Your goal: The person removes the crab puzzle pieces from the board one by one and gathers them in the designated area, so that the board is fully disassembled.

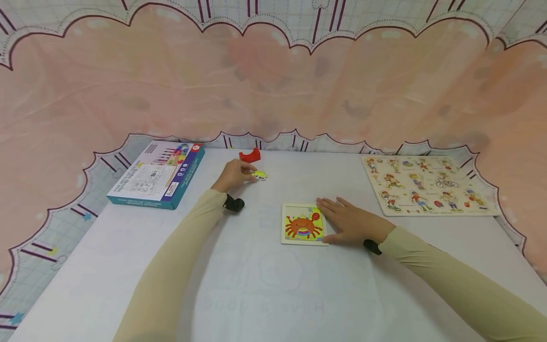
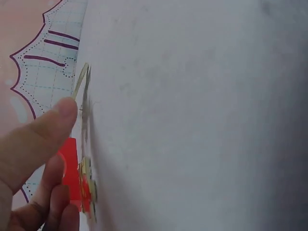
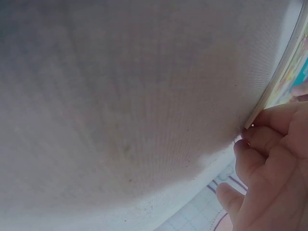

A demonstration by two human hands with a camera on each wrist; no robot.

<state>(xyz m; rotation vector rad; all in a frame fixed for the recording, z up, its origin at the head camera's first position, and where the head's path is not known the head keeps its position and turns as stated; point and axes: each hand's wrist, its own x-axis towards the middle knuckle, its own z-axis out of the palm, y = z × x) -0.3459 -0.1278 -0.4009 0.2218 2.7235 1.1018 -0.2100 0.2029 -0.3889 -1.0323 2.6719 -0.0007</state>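
My left hand [image 1: 235,174] reaches toward the far side of the table and pinches a thin puzzle piece [image 2: 81,83], tilted up off the surface. Several more yellow puzzle pieces [image 1: 259,175] lie by its fingertips, seen edge-on as a small pile in the left wrist view. Just beyond stands a red object with a curved cutout [image 1: 250,155]. Against the right edge of a small crab puzzle board [image 1: 302,228] rests my right hand [image 1: 352,221], fingers spread in the head view. The crab picture faces up inside a pale frame.
A boxed game [image 1: 155,175] with a teal side lies at the left back. On the right is a larger wooden board [image 1: 427,185] with figures of children. Patterned cloth [image 1: 273,95] hangs behind the white table [image 1: 256,294].
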